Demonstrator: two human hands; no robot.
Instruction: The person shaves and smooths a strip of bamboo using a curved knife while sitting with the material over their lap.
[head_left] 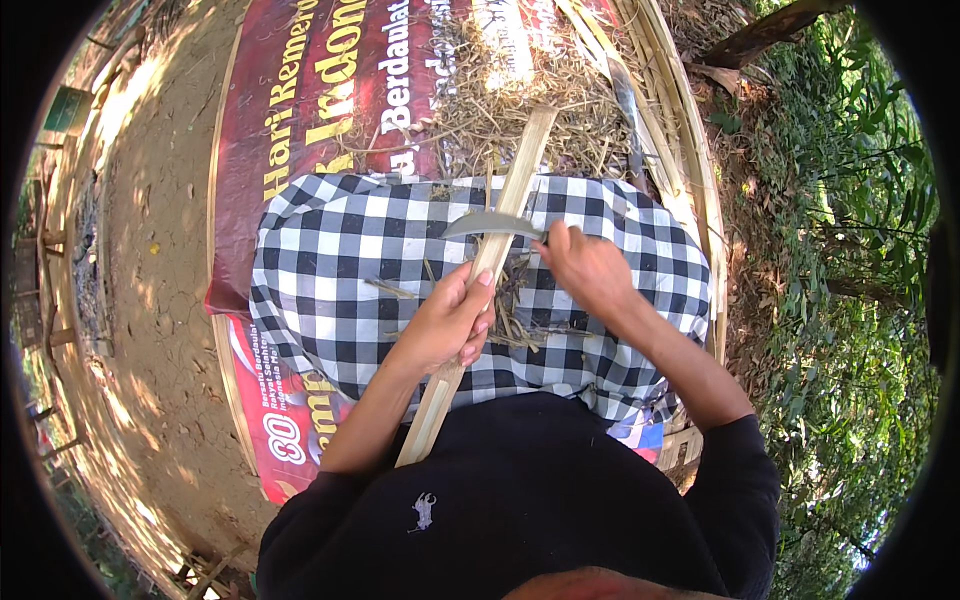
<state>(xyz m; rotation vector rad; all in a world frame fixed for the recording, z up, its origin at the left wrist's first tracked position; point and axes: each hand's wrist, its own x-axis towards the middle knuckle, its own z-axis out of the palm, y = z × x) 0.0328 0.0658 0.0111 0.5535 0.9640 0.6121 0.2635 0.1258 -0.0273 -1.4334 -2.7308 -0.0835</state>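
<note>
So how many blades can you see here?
2. One curved knife is in the right hand, laid across the bamboo strip that the left hand holds. A second long blade lies on the shavings ahead. Others may be hidden.

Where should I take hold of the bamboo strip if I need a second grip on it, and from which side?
Probably the bare stretch of the bamboo strip below the left hand, taken from the left. It is flat and narrow there, so fingers can wrap its edges. The curved knife in the right hand meets it higher up.
</note>
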